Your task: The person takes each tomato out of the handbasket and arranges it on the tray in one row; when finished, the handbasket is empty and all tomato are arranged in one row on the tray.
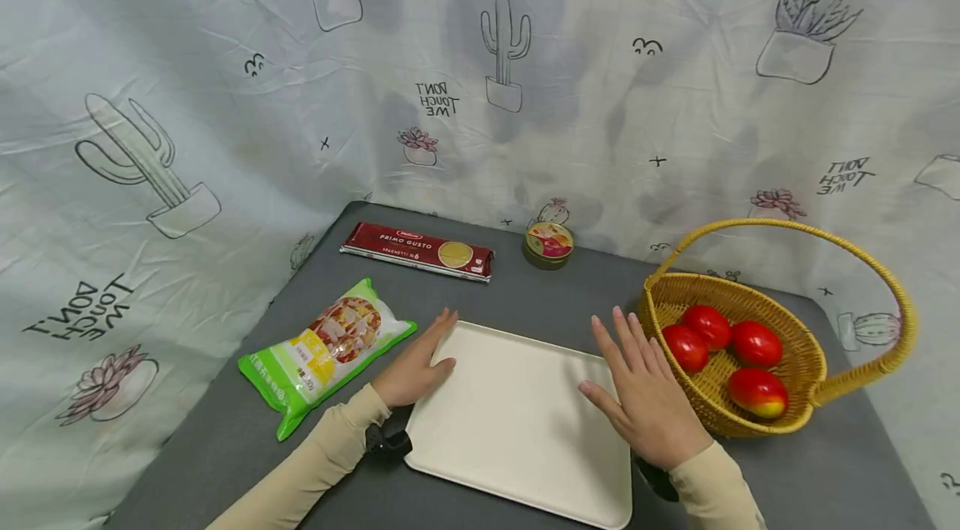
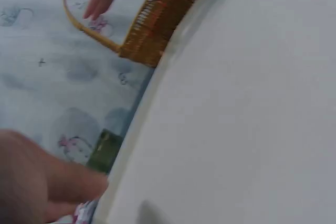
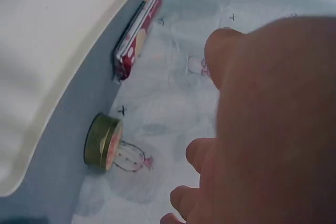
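Observation:
A cream rectangular tray [image 1: 517, 413] lies on the grey table between my two hands. At its left edge, my left hand [image 1: 412, 367] touches the rim with straight fingers, the thumb reaching over the tray. My right hand [image 1: 648, 405] hovers above the tray's right edge, its fingers straight and spread, holding nothing. In the left wrist view the tray [image 2: 226, 103] fills most of the picture, with the left thumb [image 2: 79, 184] by its rim. Just right of the right hand stands a yellow wicker basket [image 1: 813, 363] with several glossy red fruits [image 1: 756, 344] inside.
A green-and-white food bag [image 1: 330, 351] lies left of the left hand. Farther back are a dark red spaghetti packet [image 1: 416, 251] and a small round tin [image 1: 548, 245]. The basket's tall handle [image 1: 900, 297] arches up at the right. A printed cloth [image 1: 585, 97] hangs behind the table.

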`<state>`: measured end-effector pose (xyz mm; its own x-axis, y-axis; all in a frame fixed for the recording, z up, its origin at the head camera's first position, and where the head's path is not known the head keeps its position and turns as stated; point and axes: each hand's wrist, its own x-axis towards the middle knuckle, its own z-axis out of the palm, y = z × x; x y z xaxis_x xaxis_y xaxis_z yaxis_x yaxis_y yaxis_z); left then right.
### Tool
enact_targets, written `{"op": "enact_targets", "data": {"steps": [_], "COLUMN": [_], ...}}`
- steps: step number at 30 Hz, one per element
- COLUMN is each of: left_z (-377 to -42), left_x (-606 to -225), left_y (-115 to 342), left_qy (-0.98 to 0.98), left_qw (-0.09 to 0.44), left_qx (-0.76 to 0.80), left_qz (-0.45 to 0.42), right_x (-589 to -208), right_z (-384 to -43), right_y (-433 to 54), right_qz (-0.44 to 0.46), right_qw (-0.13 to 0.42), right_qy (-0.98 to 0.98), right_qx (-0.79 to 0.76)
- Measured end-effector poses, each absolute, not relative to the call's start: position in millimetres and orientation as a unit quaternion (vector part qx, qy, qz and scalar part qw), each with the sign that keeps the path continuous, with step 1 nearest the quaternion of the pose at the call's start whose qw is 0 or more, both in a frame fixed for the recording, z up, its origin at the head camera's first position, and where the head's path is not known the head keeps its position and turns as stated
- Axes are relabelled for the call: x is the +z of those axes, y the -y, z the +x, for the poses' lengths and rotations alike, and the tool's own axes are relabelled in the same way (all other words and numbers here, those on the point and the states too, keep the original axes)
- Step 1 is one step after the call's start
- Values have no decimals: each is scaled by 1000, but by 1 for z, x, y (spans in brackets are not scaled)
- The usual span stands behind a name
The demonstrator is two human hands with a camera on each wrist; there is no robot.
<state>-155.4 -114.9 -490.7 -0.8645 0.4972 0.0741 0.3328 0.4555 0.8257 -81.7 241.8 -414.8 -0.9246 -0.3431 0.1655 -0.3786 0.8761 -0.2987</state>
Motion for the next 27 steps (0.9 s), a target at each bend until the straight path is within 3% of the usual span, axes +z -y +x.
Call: {"op": "enact_targets", "data": {"steps": [6,11,27], "left_z": [-151,-152,-156], "left_x": [-504,-508,-511], "left_y": [112,114,117], "left_qy": [-834,-810,-787], "left_qw": [49,47,79], "left_qx": [501,538,570], "left_qz": [226,229,222], "right_x": [-407,-394,-356], "right_z": [-90,-100,-144], "right_y": [-259,-287,-381], "right_qz": [171,155,121], "right_qw": [57,55,-79], "right_qy": [969,970,967], "right_qx": [171,180,209]}}
